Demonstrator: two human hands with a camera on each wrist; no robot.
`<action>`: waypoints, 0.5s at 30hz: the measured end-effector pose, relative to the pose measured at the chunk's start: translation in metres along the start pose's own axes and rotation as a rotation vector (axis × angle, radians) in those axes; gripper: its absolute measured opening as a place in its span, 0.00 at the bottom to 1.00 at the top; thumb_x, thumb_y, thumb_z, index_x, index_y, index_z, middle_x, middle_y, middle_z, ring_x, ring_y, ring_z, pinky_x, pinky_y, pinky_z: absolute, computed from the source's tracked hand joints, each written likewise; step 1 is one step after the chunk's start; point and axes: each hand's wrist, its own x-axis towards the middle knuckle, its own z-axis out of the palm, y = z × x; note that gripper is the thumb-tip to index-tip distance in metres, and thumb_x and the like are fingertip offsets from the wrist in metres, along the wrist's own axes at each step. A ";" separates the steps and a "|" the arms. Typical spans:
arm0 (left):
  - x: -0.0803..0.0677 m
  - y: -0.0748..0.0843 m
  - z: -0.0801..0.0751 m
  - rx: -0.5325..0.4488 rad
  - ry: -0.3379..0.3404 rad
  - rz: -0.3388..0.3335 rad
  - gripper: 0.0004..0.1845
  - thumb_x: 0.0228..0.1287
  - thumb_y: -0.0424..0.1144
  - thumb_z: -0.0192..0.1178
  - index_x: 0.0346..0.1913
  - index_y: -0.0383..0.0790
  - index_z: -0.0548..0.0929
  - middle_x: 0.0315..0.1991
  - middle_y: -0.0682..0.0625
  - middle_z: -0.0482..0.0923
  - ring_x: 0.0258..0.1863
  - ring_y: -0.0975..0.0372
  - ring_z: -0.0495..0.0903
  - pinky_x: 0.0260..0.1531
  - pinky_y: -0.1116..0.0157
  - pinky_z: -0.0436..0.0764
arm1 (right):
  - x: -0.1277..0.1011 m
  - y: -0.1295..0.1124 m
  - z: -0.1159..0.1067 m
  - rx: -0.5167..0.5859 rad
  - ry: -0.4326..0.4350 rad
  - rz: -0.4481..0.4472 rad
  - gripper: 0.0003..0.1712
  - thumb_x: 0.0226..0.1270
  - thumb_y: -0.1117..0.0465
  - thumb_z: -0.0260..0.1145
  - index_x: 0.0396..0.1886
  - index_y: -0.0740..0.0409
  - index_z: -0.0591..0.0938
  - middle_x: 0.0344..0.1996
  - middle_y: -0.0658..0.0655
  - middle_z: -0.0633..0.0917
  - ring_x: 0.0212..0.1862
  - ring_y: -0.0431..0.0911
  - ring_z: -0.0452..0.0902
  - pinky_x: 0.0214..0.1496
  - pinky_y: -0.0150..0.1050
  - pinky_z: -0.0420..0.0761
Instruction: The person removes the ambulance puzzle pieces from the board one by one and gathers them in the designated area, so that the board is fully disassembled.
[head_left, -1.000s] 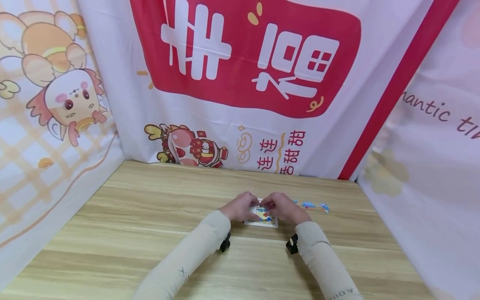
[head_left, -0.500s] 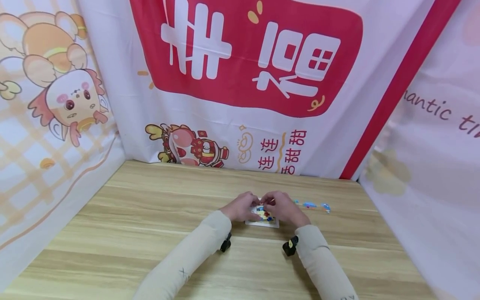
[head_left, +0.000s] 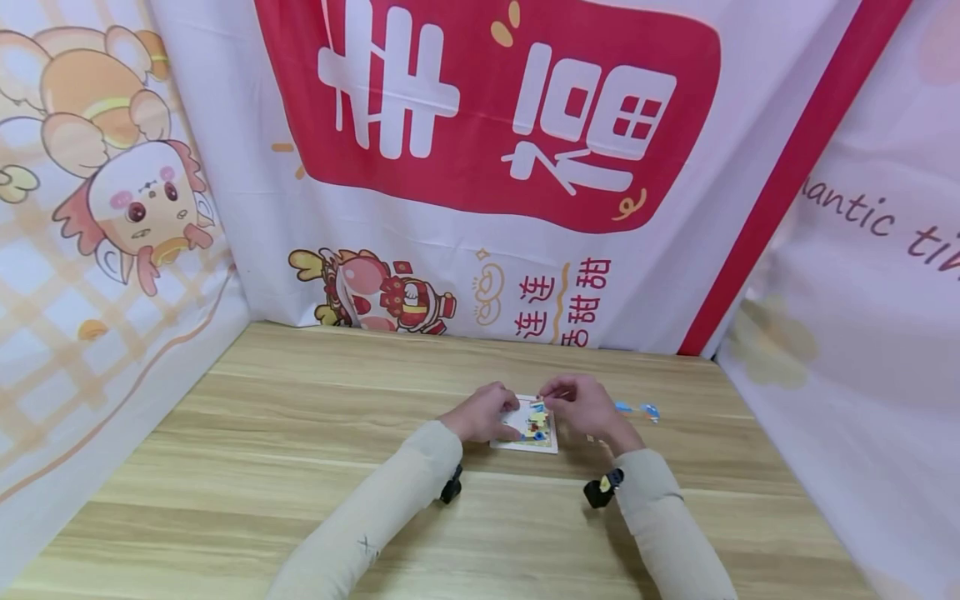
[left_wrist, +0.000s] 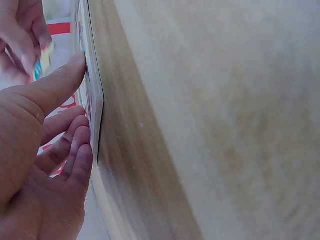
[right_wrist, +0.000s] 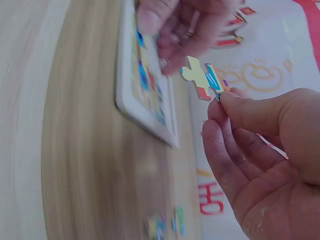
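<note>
A white-rimmed jigsaw puzzle tray (head_left: 534, 450) lies on the table, partly filled with colourful pieces on its right side. My left hand (head_left: 483, 414) rests at its left side. In the left wrist view that thumb (left_wrist: 67, 80) touches the tray face, while the other fingers lie bent against the tray. Between thumb and fingertips, my right hand (head_left: 583, 407) pinches a yellow jigsaw puzzle piece (right_wrist: 197, 77) with a blue and orange part beside it. Whether these are joined pieces, I cannot tell. They are held off the tray, near its far right corner.
Several loose blue puzzle pieces (head_left: 649, 412) lie right of the tray, partly behind the right hand. Blurred loose pieces (right_wrist: 157, 227) show low in the right wrist view. A printed curtain (head_left: 450, 275) hangs along the table's back edge.
My right hand has moved right from the tray's middle to its right corner, with the puzzle piece in its fingers. More bare tray shows at left. The left hand stays put.
</note>
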 end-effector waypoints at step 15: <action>-0.002 -0.001 0.000 -0.007 -0.018 -0.040 0.29 0.55 0.48 0.71 0.58 0.40 0.79 0.49 0.50 0.76 0.48 0.62 0.75 0.56 0.65 0.76 | -0.061 0.056 -0.085 -0.012 0.153 -0.007 0.12 0.67 0.60 0.65 0.47 0.59 0.83 0.43 0.61 0.87 0.39 0.40 0.81 0.40 0.31 0.81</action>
